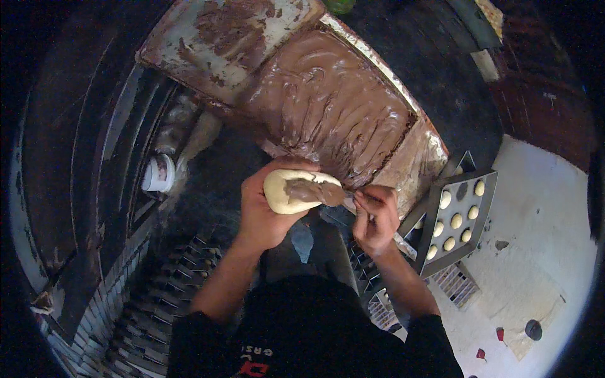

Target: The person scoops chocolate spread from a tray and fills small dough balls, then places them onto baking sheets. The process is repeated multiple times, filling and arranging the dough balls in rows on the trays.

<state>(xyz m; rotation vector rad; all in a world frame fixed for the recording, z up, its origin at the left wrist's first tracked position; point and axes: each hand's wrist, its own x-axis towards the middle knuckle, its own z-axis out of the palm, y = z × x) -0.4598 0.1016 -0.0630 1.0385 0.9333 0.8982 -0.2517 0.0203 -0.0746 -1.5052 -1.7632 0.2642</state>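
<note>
A pale, soft piece of dough [275,195] lies cupped in my left hand [253,205], whose fingers and thumb wrap round it. Brown chocolate-like paste [302,191] is smeared over its upper face and reaches past its right end. My right hand [377,219] pinches a thin spreader [350,201], its tip close to the paste at the dough's right end. The spreader's business end is coated or hidden by paste, so its exact shape cannot be made out. Just beyond both hands spreads a wide, thick layer of the same paste [334,94] on a work surface.
A paste-stained metal surface [189,66] adjoins at the far left. Right of me, a metal tray [484,211] bears several round dough pieces [456,220]. A white tub [159,173] stands at left. Stacked racks [170,277] sit lower left. The pale floor [523,252] holds scraps.
</note>
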